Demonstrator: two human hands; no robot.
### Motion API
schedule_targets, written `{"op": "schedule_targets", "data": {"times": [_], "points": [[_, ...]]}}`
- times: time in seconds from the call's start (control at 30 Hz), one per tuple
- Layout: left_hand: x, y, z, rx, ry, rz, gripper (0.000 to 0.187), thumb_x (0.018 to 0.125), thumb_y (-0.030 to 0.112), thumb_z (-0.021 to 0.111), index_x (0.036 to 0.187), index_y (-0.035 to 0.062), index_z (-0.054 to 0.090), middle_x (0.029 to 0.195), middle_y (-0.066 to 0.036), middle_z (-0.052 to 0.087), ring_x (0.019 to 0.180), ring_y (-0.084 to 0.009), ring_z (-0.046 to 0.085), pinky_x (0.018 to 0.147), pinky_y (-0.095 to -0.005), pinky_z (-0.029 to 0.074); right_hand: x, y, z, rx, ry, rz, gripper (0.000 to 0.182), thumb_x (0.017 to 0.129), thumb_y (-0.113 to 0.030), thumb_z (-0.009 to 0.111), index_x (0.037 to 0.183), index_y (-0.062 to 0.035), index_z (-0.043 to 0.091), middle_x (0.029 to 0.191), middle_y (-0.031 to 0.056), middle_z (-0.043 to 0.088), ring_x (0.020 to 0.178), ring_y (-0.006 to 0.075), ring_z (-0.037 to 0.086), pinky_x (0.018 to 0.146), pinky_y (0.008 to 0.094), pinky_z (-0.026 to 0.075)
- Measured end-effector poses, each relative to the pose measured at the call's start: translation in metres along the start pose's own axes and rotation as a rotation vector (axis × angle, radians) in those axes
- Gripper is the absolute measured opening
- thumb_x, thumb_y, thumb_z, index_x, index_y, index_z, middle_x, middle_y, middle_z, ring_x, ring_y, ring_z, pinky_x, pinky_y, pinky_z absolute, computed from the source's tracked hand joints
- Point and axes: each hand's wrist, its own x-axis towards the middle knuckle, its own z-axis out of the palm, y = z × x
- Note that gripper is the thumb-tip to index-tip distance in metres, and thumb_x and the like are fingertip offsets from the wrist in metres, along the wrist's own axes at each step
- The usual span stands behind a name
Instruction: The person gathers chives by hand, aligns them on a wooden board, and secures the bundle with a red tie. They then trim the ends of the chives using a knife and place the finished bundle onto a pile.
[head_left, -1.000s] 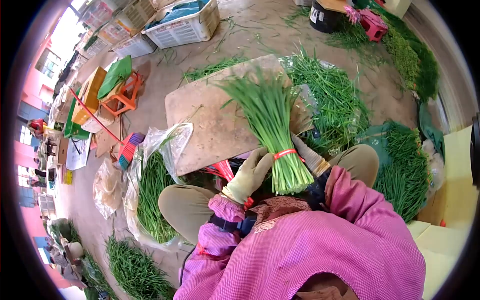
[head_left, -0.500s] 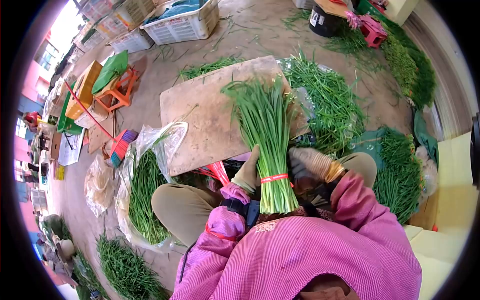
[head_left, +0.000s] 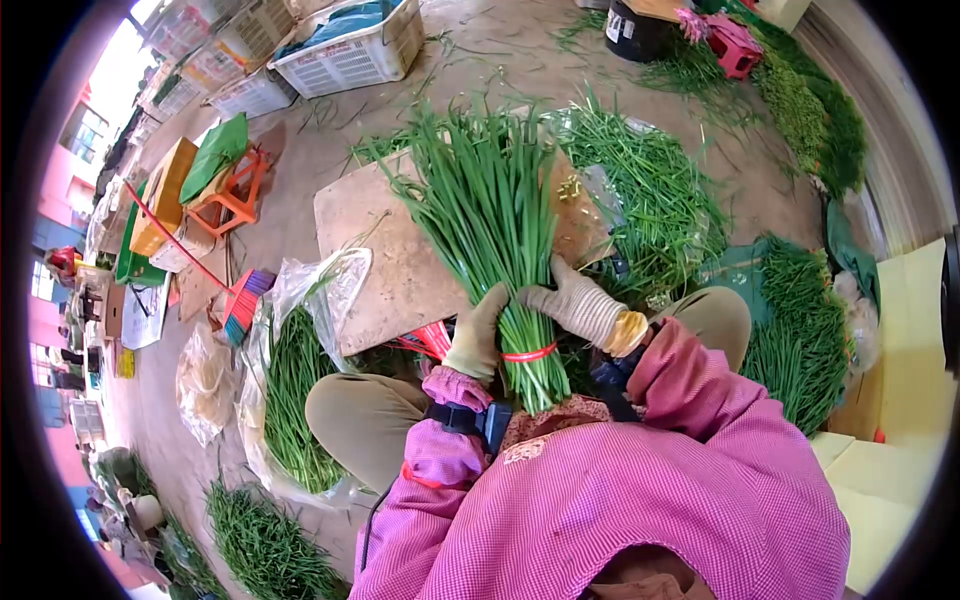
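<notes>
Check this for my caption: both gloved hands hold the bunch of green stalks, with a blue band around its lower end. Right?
The head view shows the band is red, not blue. The left hand and right hand do hold the bunch.

The leaf bundle (head_left: 490, 215) is smooth with a faint sheen; its red band (head_left: 528, 354) looks glossy. The right glove (head_left: 585, 305) is matt, ribbed knit cloth. The bench (head_left: 365, 240) is dull, scuffed board, the bag (head_left: 343, 285) shiny, crinkled clear plastic, the crate (head_left: 355, 52) hard plastic.

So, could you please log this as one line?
left hand: gripping bundle | right hand: gripping bundle | red band: around bundle, near base | board: under bundle
</notes>
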Motion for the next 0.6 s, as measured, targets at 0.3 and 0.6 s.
{"op": "schedule_targets", "data": {"times": [0.3,0.6], "points": [[-0.009,0.006,-0.007,-0.122,-0.098,-0.112,0.029,0.098,0.02,0.049,0.117,0.0008,0.061,0.105,-0.007,0.067,0.091,-0.0164,0.066,0.081,-0.0305,0.055,0.016,-0.041,-0.075,-0.541,0.306,-0.371,0.031,0.092,-0.02,0.058,0.12,-0.0083,0.06,0.103,0.0157,0.067,0.096,0.031,0.065,0.084,0.0353,0.051],[-0.011,0.008,-0.005,-0.179,-0.018,-0.143,0.028,0.094,0.015,0.056,0.117,-0.0019,0.06,0.103,-0.007,0.067,0.085,-0.0176,0.067,0.076,-0.0313,0.057,0.04,-0.042,-0.078,-1.256,-0.019,-0.647,0.018,0.087,-0.029,0.059,0.089,-0.0136,0.068,0.078,0.0063,0.066,0.077,0.0251,0.066,0.079,0.0403,0.046]]}}
